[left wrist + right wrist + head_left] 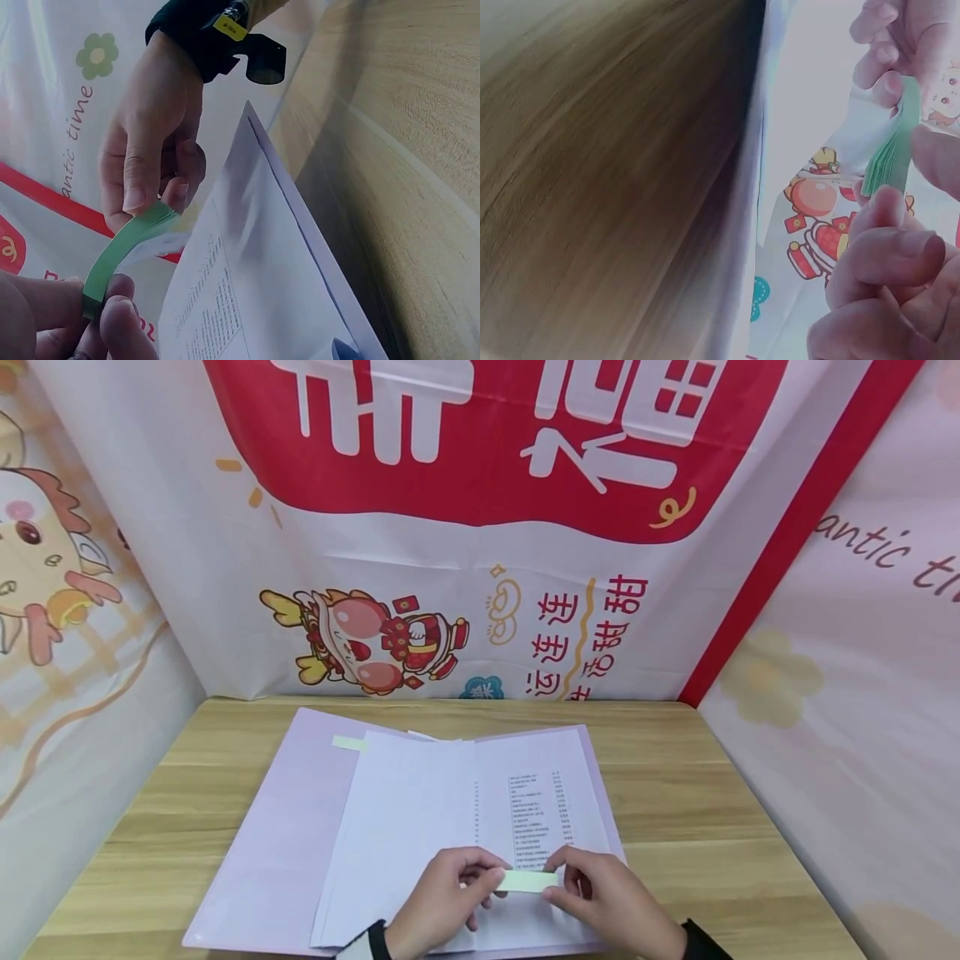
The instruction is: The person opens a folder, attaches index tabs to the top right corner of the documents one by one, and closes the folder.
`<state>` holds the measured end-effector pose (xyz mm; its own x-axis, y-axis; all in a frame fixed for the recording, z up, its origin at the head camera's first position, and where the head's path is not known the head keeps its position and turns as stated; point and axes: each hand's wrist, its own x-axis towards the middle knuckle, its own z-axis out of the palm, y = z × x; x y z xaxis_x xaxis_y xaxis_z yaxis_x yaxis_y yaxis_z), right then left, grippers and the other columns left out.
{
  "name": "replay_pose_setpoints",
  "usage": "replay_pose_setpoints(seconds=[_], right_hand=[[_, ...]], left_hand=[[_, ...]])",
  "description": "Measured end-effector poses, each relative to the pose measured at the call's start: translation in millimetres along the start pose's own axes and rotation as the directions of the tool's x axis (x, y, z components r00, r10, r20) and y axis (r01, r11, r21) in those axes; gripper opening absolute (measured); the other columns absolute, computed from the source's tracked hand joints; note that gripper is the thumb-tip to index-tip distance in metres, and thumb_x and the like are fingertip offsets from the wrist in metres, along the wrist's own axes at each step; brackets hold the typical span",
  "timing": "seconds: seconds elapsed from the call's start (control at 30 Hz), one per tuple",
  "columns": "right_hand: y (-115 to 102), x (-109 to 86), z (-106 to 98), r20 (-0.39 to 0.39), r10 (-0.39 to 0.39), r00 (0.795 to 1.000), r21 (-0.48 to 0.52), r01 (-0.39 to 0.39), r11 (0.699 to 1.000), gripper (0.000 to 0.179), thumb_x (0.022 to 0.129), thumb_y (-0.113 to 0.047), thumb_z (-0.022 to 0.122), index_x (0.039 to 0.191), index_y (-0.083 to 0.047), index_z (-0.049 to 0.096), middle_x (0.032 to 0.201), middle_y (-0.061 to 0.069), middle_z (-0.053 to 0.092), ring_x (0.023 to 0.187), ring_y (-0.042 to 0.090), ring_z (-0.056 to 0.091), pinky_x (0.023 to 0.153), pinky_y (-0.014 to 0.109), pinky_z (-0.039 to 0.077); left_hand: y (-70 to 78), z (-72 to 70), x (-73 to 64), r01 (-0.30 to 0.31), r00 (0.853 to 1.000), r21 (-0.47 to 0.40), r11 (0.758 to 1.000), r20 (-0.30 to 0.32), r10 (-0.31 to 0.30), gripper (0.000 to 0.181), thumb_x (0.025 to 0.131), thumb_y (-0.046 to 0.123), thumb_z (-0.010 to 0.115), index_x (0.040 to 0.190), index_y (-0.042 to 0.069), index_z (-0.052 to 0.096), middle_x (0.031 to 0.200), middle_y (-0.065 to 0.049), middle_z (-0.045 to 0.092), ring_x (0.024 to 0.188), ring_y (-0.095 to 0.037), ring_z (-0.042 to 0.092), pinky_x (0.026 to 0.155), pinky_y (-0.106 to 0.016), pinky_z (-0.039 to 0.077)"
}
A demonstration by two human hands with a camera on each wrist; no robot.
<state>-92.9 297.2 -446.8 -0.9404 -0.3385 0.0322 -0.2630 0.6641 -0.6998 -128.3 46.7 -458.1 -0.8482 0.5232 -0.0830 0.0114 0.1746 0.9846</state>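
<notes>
A pad of pale green sticky tabs is held level over the right page of an open booklet. My left hand pinches its left end between thumb and fingers, and my right hand pinches the other end. In the left wrist view the green pad bows, and its many thin sheets fan out at the right hand's end. The right wrist view also shows the fanned sheets. Below lies the booklet, inside a lilac folder; its right page carries printed lines of text.
One green tab sticks out from the upper left edge of the left page. The folder lies on a wooden table. Printed cloth hangs behind the table and along both sides.
</notes>
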Motion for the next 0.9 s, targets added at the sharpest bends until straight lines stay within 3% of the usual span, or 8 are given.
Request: replay_pose_setpoints(seconds=[0.47,0.9], right_hand=[[5.0,0.6,0.5,0.024,-0.050,0.998,0.133,0.046,0.990,0.013,0.092,-0.027,0.076,0.087,-0.023,0.065,0.068,-0.016,0.050,0.061,-0.004,0.044,0.054,0.017,0.038],[4.3,3.8,2.7,0.044,-0.058,0.997,0.144,0.051,0.988,0.017,0.094,-0.028,0.073,0.080,-0.020,0.068,0.069,-0.017,0.051,0.062,-0.004,0.044,0.055,0.017,0.038]], left_hand=[[-0.7,1.0,0.3,-0.027,1.000,0.023,0.999,0.015,0.027,0.015,0.100,0.019,0.066,0.104,0.008,0.075,0.082,0.000,0.068,0.066,-0.016,0.060,0.044,-0.021,0.048],[-1.3,1.0,2.2,-0.021,1.000,0.016,1.000,-0.007,0.021,0.021,0.102,0.024,0.063,0.105,0.006,0.074,0.081,-0.001,0.068,0.066,-0.014,0.061,0.044,-0.022,0.048]])
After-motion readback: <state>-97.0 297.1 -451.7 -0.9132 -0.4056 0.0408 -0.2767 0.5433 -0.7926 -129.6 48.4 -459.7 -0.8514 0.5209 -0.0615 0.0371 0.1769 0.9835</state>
